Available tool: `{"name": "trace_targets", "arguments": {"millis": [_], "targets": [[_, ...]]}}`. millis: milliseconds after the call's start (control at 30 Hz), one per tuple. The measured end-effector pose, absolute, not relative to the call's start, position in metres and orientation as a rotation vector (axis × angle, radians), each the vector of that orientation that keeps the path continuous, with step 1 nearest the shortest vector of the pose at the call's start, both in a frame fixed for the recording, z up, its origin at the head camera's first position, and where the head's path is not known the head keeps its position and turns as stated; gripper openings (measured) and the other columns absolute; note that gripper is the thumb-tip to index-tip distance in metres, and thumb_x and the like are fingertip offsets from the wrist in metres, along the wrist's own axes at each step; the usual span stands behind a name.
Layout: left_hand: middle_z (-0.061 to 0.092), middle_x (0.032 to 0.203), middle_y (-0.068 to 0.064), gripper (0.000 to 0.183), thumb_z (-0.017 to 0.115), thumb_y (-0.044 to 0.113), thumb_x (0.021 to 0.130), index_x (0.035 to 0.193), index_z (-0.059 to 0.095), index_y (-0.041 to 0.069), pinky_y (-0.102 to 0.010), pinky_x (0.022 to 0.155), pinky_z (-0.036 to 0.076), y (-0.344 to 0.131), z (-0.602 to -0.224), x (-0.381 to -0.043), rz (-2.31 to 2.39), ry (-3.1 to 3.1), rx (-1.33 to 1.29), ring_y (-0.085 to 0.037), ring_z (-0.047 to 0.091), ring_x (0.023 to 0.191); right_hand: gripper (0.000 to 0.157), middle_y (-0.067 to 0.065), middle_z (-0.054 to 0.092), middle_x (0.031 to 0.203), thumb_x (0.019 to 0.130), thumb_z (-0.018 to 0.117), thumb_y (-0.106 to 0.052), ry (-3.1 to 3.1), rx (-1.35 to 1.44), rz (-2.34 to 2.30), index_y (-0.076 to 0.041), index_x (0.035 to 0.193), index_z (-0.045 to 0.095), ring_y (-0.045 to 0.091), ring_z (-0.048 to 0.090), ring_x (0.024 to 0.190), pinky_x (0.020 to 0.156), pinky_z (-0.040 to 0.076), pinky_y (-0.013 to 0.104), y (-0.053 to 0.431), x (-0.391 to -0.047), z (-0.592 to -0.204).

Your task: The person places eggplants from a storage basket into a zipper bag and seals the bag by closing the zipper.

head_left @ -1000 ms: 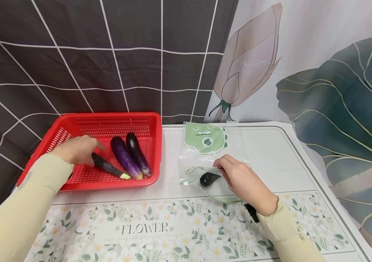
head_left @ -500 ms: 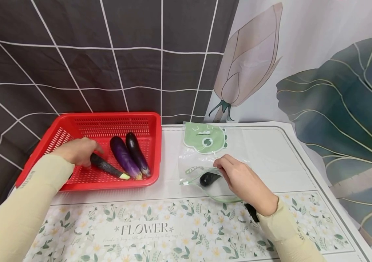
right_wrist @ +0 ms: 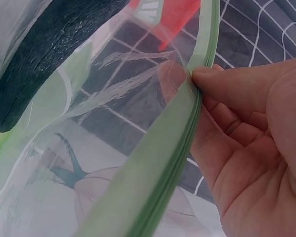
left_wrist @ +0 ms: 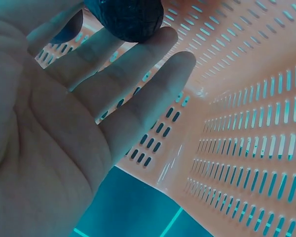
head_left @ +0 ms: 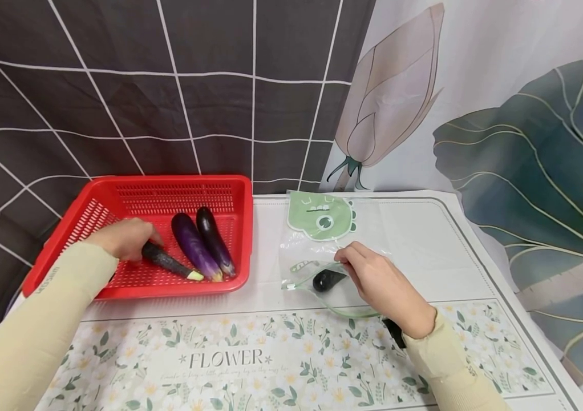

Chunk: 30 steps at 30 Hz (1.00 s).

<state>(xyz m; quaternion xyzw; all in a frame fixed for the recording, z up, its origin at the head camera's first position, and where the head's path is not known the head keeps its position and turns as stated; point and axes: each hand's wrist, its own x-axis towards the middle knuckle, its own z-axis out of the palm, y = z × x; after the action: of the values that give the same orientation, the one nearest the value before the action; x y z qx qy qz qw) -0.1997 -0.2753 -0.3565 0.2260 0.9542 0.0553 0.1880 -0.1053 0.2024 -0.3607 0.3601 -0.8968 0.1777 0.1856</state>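
Note:
In the head view my left hand [head_left: 129,237] is inside the red basket [head_left: 245,228], at the near end of a dark cucumber [head_left: 168,262] with a pale green tip. The left wrist view shows its fingers [left_wrist: 133,106] nearly straight, tips right by the cucumber's dark rounded end [left_wrist: 130,19]. Two purple eggplants [head_left: 196,245] lie beside that cucumber. My right hand [head_left: 373,274] pinches the green zip edge [right_wrist: 153,163] of a clear bag [head_left: 317,220] printed with a green monster face. Inside the bag lies another dark cucumber [right_wrist: 44,54], partly hidden by the hand in the head view.
The basket stands at the back left of a white table with a floral printed mat [head_left: 230,365]. A dark grid-patterned curtain [head_left: 209,108] hangs behind it. A white cloth with large printed flowers [head_left: 389,103] covers the right side.
My left hand has dipped slightly lower over the end of the cucumber, its fingers drawing nearer together. The right hand and the bag stay in place.

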Motion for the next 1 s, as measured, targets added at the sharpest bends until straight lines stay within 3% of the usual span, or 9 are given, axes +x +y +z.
{"name": "trace_targets", "arguments": {"millis": [200, 400, 1000], "targets": [[0.071, 0.091, -0.006, 0.036, 0.079, -0.011, 0.07, 0.099, 0.08, 0.01, -0.052, 0.082, 0.055, -0.2765, -0.3563, -0.1976, 0.172, 2.7, 0.606, -0.025, 0.062, 0.083, 0.023, 0.003, 0.064, 0.097, 0.086, 0.069, 0.012, -2.508, 1.019, 0.494, -0.004, 0.101, 0.063, 0.016, 0.067, 0.086, 0.072, 0.057, 0.032, 0.2014, -0.1051, -0.3595], [0.072, 0.088, -0.005, 0.033, 0.077, -0.01, 0.07, 0.094, 0.08, 0.012, -0.049, 0.078, 0.056, -0.2787, -0.3561, -0.1962, 0.162, 2.737, 0.648, -0.023, 0.063, 0.08, 0.02, 0.003, 0.065, 0.099, 0.089, 0.066, 0.01, -2.521, 1.022, 0.495, -0.004, 0.102, 0.063, 0.017, 0.067, 0.088, 0.073, 0.057, 0.032, 0.2019, -0.1048, -0.359], [0.071, 0.088, -0.005, 0.029, 0.079, -0.006, 0.071, 0.095, 0.08, 0.011, -0.046, 0.072, 0.055, -0.2758, -0.3471, -0.1934, 0.139, 2.737, 0.589, -0.023, 0.061, 0.079, 0.02, 0.004, 0.065, 0.098, 0.088, 0.068, 0.009, -2.537, 1.021, 0.499, -0.004, 0.102, 0.063, 0.016, 0.067, 0.088, 0.074, 0.057, 0.032, 0.2018, -0.105, -0.3587]]}}
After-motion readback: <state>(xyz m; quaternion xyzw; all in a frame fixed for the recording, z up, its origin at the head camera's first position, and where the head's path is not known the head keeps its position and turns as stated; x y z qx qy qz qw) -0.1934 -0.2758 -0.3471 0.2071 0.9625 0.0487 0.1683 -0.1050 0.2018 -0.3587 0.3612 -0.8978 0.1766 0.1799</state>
